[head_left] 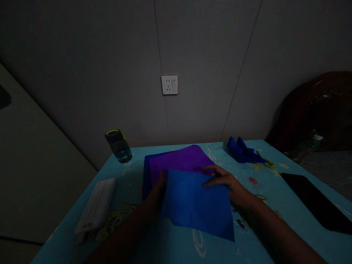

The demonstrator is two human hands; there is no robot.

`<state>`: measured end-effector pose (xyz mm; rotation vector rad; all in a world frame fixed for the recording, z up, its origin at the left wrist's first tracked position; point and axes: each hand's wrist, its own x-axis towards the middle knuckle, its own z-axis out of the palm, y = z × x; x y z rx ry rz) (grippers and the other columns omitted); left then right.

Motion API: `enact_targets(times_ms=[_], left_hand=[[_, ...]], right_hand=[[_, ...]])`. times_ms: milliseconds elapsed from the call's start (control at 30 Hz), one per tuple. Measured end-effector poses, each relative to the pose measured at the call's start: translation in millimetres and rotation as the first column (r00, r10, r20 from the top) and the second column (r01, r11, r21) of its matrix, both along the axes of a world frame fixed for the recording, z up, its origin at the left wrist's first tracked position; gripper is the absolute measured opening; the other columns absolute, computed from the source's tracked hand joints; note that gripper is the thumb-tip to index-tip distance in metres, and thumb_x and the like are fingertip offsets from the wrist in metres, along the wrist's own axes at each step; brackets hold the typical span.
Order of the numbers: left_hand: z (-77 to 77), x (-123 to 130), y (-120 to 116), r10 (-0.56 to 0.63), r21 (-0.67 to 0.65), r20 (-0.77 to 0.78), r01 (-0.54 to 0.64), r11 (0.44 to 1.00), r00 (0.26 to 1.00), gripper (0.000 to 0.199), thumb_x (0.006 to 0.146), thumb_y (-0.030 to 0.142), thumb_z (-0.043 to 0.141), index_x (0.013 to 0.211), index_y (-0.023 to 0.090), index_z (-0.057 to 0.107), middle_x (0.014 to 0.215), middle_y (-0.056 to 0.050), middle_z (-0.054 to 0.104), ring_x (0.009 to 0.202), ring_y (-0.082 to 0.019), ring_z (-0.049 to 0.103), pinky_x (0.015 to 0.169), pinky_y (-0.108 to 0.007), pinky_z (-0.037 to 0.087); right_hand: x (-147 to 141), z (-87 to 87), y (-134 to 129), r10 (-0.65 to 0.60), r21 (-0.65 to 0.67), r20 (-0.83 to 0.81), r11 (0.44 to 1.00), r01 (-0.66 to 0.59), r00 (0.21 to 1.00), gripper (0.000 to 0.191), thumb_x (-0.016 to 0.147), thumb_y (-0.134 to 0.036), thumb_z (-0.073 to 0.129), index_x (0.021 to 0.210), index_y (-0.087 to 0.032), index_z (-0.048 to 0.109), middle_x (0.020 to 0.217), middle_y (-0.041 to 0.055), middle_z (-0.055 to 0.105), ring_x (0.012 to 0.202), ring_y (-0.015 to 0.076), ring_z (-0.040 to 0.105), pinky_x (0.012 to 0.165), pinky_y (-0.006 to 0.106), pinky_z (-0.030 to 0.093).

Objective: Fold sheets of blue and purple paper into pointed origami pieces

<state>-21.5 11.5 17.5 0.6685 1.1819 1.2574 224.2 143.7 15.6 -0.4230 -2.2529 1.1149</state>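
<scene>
A blue sheet of paper (198, 205) is held up above the table, tilted, with a faint crease down its middle. My left hand (158, 190) grips its left edge; the fingers are partly hidden behind the sheet. At the upper right edge, my right hand (224, 181) pinches the same sheet, with fingers on both sides of it. Behind it a purple sheet of paper (181, 157) lies on the table, over a dark blue sheet (146, 176) that shows at its left side.
On the patterned tablecloth (132, 234) stand a water bottle (119, 146) at back left and a folded blue paper shape (242, 150) at back right, near yellow-handled scissors (269, 164). A white pack (96, 205) lies left, a black flat object (316, 201) right. A wall socket (169, 85) is behind.
</scene>
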Motion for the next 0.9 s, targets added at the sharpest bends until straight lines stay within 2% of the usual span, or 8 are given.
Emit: enact_targets(times_ms=[100,233,333,400,467,600,767,900], left_hand=[[-0.8,-0.7,-3.0,-0.041,-0.104,0.163,0.058,0.993,0.986,0.059,0.07,0.068,0.064,0.102,0.019,0.071,0.091,-0.012,0.076,0.094,-0.033,0.071,0.081,-0.045,0.056],[-8.1,-4.7,-4.0,-0.047,-0.048,0.036,0.049,0.998,0.998,0.054,0.064,0.042,0.081,0.109,0.016,0.067,0.101,-0.012,0.075,0.098,-0.033,0.07,0.084,-0.044,0.056],[-11.7,-4.2,-3.1,-0.078,0.006,-0.06,0.078,0.997,0.995,0.051,0.068,0.037,0.078,0.111,0.015,0.065,0.102,-0.013,0.075,0.093,-0.032,0.071,0.081,-0.043,0.057],[-11.2,-1.8,-2.4,-0.064,0.022,-0.082,0.066,0.998,0.995,0.048,0.072,0.038,0.075,0.113,0.016,0.064,0.103,-0.012,0.075,0.092,-0.03,0.072,0.081,-0.043,0.057],[-9.8,0.4,-1.4,0.006,0.021,-0.105,-0.004,1.0,0.994,0.051,0.073,0.04,0.073,0.117,0.017,0.062,0.106,-0.011,0.074,0.093,-0.029,0.071,0.081,-0.042,0.057],[-12.9,-0.6,2.1,0.211,0.068,-0.229,-0.2,0.977,0.95,0.056,0.074,0.044,0.07,0.123,0.019,0.059,0.119,-0.01,0.07,0.105,-0.029,0.067,0.087,-0.041,0.056],[-21.7,-4.6,4.1,0.261,0.149,-0.352,-0.221,0.964,0.899,0.058,0.079,0.044,0.066,0.13,0.019,0.055,0.13,-0.011,0.063,0.117,-0.031,0.06,0.097,-0.045,0.05],[-19.3,-2.4,1.2,0.241,0.166,-0.363,-0.192,0.967,0.9,0.061,0.081,0.044,0.065,0.134,0.018,0.052,0.133,-0.011,0.061,0.122,-0.031,0.057,0.1,-0.045,0.048]], right_hand=[[1.5,-1.4,-0.2,-0.017,0.034,-0.033,0.999,0.018,0.999,0.018,0.08,-0.027,0.072,0.094,-0.036,0.078,0.13,0.0049,0.057,0.099,0.0243,0.062,0.083,0.045,0.055],[1.8,-0.9,-0.7,-0.087,0.099,-0.054,0.991,0.092,0.995,0.017,0.078,-0.027,0.074,0.092,-0.035,0.078,0.126,0.0067,0.058,0.094,0.0238,0.062,0.08,0.042,0.054],[-1.1,1.6,-1.7,-0.212,0.09,-0.108,0.971,0.222,0.971,0.034,0.071,-0.028,0.078,0.105,-0.035,0.075,0.12,0.0072,0.061,0.102,0.0267,0.061,0.088,0.043,0.051],[-4.5,2.8,-2.2,-0.314,-0.032,-0.15,0.949,0.313,0.938,0.049,0.07,-0.028,0.078,0.118,-0.034,0.068,0.119,0.0074,0.063,0.102,0.0267,0.062,0.087,0.041,0.051],[-8.0,2.5,-1.6,-0.406,-0.239,-0.178,0.901,0.361,0.896,0.059,0.071,-0.031,0.077,0.128,-0.033,0.06,0.119,0.0079,0.064,0.096,0.0252,0.065,0.079,0.038,0.054],[-11.7,-1.9,2.8,-0.474,-0.56,-0.179,0.769,0.307,0.862,0.057,0.081,-0.047,0.066,0.133,-0.028,0.054,0.105,0.0083,0.071,0.09,0.0252,0.069,0.074,0.038,0.056],[-11.0,-2.4,-0.1,-0.442,-0.662,-0.101,0.699,0.271,0.891,0.05,0.081,-0.063,0.059,0.112,-0.024,0.068,0.094,0.0084,0.075,0.092,0.0294,0.07,0.078,0.044,0.056],[-13.7,3.7,-8.0,-0.339,-0.677,-0.032,0.7,0.229,0.94,0.045,0.076,-0.046,0.074,0.116,-0.026,0.065,0.105,0.0079,0.074,0.09,0.0279,0.071,0.082,0.045,0.057]])
